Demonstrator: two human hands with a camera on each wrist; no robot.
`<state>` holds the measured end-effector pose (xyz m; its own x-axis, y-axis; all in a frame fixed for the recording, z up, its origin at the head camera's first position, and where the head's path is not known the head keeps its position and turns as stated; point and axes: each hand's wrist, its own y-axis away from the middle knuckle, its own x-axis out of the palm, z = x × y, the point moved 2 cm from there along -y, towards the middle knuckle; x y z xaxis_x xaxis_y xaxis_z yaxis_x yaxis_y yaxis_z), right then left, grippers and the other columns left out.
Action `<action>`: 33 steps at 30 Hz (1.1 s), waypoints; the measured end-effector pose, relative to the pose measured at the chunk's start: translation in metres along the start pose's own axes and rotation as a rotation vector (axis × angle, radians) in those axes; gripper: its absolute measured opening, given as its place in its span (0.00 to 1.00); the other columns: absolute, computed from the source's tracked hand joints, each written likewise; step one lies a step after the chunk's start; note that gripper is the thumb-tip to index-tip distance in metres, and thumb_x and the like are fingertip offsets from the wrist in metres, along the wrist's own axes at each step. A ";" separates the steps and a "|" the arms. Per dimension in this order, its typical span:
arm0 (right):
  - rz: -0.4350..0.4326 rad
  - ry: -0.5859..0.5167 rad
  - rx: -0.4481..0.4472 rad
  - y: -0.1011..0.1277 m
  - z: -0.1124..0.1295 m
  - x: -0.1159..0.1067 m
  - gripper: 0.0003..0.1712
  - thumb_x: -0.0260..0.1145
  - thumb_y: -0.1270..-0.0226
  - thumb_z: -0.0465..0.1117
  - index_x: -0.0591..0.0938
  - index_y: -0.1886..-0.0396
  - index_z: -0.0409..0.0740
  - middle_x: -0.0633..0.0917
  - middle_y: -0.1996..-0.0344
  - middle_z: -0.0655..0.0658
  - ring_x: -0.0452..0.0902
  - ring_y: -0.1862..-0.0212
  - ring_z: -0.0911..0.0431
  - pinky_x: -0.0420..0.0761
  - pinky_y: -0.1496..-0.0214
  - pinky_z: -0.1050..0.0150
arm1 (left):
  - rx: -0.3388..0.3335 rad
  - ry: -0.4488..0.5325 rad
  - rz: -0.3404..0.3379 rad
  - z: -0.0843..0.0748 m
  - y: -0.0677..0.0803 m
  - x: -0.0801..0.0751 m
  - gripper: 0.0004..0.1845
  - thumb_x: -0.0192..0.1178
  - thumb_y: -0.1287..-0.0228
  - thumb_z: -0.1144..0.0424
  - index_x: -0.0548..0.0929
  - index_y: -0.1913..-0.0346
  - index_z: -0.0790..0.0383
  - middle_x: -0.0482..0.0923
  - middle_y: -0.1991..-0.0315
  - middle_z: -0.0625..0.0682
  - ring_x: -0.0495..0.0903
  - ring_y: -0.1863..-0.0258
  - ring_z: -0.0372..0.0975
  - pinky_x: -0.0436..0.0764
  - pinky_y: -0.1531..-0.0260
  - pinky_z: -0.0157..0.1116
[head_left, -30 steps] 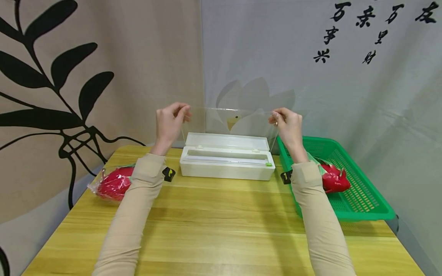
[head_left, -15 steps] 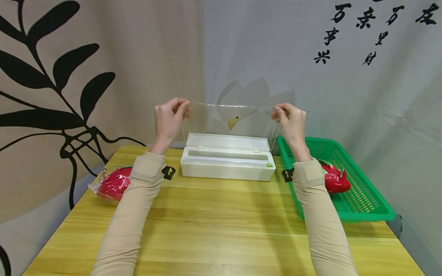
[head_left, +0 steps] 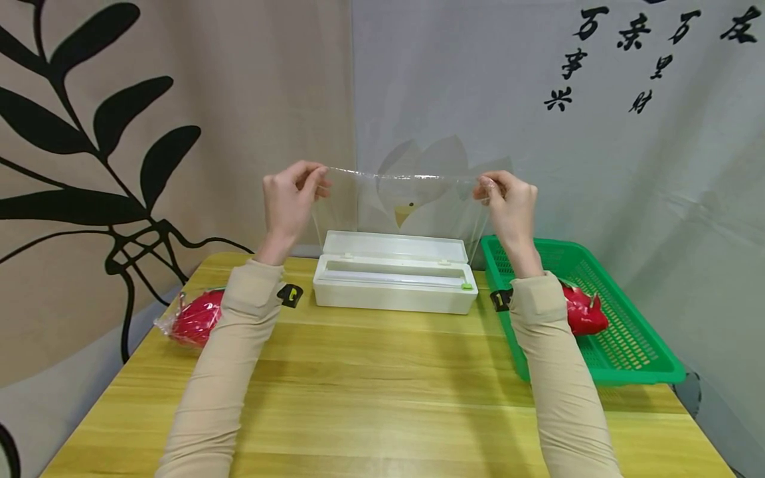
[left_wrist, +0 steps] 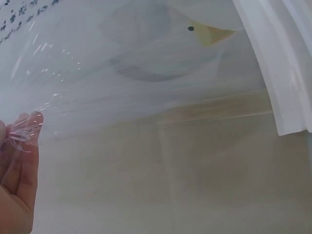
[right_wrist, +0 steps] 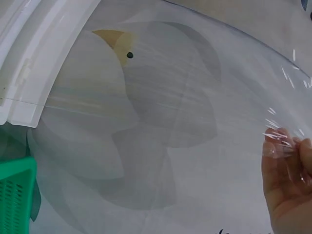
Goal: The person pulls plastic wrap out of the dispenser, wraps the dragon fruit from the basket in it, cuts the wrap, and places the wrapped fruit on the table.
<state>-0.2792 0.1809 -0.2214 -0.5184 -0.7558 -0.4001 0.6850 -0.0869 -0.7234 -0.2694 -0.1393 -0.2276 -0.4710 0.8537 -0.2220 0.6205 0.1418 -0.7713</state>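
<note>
Higher now: hands (head_left: pixel 397 199) pinching film (head_left: pixel 400 199)

Clear film (head_left: pixel 397 199); white box (head_left: pixel 394 282); green basket (head_left: pixel 633 345)

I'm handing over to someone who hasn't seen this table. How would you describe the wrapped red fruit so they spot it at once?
Start at the yellow wooden table and go to its left edge, left of the white box. The wrapped red fruit lies there on the bare wood, partly behind the left sleeve. Unlike the other red fruit, which sits in the green basket on the right, it is covered in shiny clear film.
</note>
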 end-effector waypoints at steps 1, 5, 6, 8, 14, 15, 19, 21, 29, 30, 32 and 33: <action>-0.003 -0.003 -0.001 0.000 0.001 -0.001 0.16 0.57 0.30 0.41 0.85 0.61 0.32 0.87 0.69 0.34 0.84 0.68 0.45 0.82 0.65 0.71 | 0.001 0.004 -0.002 -0.001 0.000 0.000 0.12 0.59 0.35 0.64 0.85 0.62 0.72 0.86 0.70 0.64 0.79 0.80 0.24 0.79 0.74 0.19; -0.014 -0.007 -0.008 -0.002 0.004 -0.003 0.17 0.57 0.31 0.42 0.84 0.61 0.32 0.87 0.69 0.34 0.84 0.67 0.46 0.79 0.66 0.78 | 0.006 0.015 -0.010 -0.005 -0.002 -0.002 0.12 0.59 0.36 0.64 0.85 0.62 0.73 0.86 0.70 0.64 0.76 0.80 0.20 0.80 0.75 0.21; -0.017 -0.002 -0.011 -0.002 0.005 -0.003 0.17 0.57 0.31 0.42 0.84 0.61 0.32 0.87 0.69 0.34 0.85 0.67 0.46 0.79 0.66 0.79 | 0.007 0.018 -0.014 -0.006 -0.003 -0.002 0.12 0.59 0.36 0.64 0.85 0.62 0.73 0.86 0.70 0.65 0.76 0.80 0.20 0.80 0.75 0.21; -0.022 0.004 -0.015 -0.003 0.007 -0.004 0.17 0.57 0.31 0.42 0.85 0.61 0.32 0.88 0.69 0.35 0.85 0.69 0.51 0.79 0.67 0.79 | 0.010 0.024 -0.018 -0.007 -0.004 -0.004 0.12 0.59 0.36 0.63 0.85 0.62 0.73 0.86 0.70 0.65 0.76 0.80 0.19 0.80 0.74 0.22; -0.040 -0.022 -0.025 -0.005 0.013 -0.006 0.15 0.59 0.31 0.41 0.85 0.61 0.34 0.88 0.69 0.34 0.74 0.75 0.77 0.76 0.68 0.82 | 0.024 0.035 -0.030 -0.008 -0.007 -0.006 0.13 0.59 0.36 0.63 0.85 0.62 0.73 0.86 0.70 0.65 0.75 0.80 0.18 0.78 0.75 0.19; -0.044 -0.029 -0.025 -0.005 0.014 -0.007 0.15 0.59 0.31 0.41 0.85 0.61 0.34 0.87 0.69 0.34 0.73 0.76 0.79 0.76 0.68 0.83 | 0.026 0.034 -0.031 -0.009 -0.008 -0.007 0.13 0.59 0.36 0.63 0.85 0.62 0.73 0.86 0.70 0.65 0.75 0.80 0.18 0.78 0.75 0.19; -0.057 -0.061 -0.033 -0.006 0.016 -0.010 0.15 0.59 0.32 0.40 0.85 0.61 0.32 0.87 0.70 0.32 0.73 0.77 0.79 0.76 0.68 0.83 | 0.018 0.032 -0.036 -0.015 -0.007 -0.009 0.13 0.59 0.36 0.63 0.85 0.62 0.72 0.86 0.70 0.65 0.75 0.80 0.18 0.78 0.75 0.19; -0.056 -0.079 -0.038 -0.005 0.017 -0.015 0.14 0.60 0.32 0.40 0.85 0.62 0.31 0.87 0.70 0.32 0.73 0.77 0.79 0.76 0.69 0.83 | 0.012 0.030 -0.044 -0.023 -0.003 -0.010 0.13 0.59 0.36 0.63 0.85 0.62 0.73 0.86 0.70 0.65 0.75 0.80 0.18 0.78 0.74 0.19; -0.077 -0.076 -0.051 -0.008 0.020 -0.019 0.15 0.60 0.32 0.40 0.85 0.62 0.31 0.87 0.70 0.31 0.72 0.77 0.80 0.75 0.68 0.83 | 0.055 0.054 -0.064 -0.027 -0.005 -0.011 0.13 0.59 0.36 0.64 0.85 0.62 0.74 0.85 0.70 0.66 0.76 0.81 0.18 0.78 0.75 0.19; -0.081 -0.075 -0.055 -0.008 0.020 -0.019 0.15 0.60 0.32 0.40 0.85 0.62 0.31 0.87 0.70 0.31 0.72 0.77 0.80 0.75 0.68 0.83 | 0.059 0.058 -0.068 -0.028 -0.005 -0.011 0.13 0.59 0.36 0.64 0.85 0.62 0.74 0.85 0.70 0.66 0.76 0.81 0.18 0.78 0.75 0.18; -0.092 -0.074 -0.063 -0.009 0.022 -0.020 0.15 0.60 0.32 0.40 0.85 0.63 0.31 0.87 0.70 0.31 0.72 0.77 0.80 0.74 0.69 0.84 | 0.067 0.063 -0.074 -0.030 -0.006 -0.012 0.13 0.59 0.36 0.64 0.85 0.63 0.74 0.85 0.71 0.67 0.76 0.81 0.18 0.77 0.75 0.18; -0.097 -0.076 -0.065 -0.010 0.023 -0.020 0.15 0.60 0.32 0.40 0.85 0.63 0.31 0.87 0.71 0.31 0.72 0.77 0.80 0.74 0.69 0.84 | 0.068 0.064 -0.077 -0.031 -0.006 -0.012 0.13 0.59 0.36 0.64 0.85 0.63 0.74 0.85 0.71 0.67 0.76 0.81 0.17 0.77 0.75 0.18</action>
<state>-0.2636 0.1826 -0.1936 -0.5387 -0.7931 -0.2842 0.5976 -0.1220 -0.7924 -0.2481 -0.1352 -0.2016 -0.4737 0.8720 -0.1237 0.5387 0.1758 -0.8240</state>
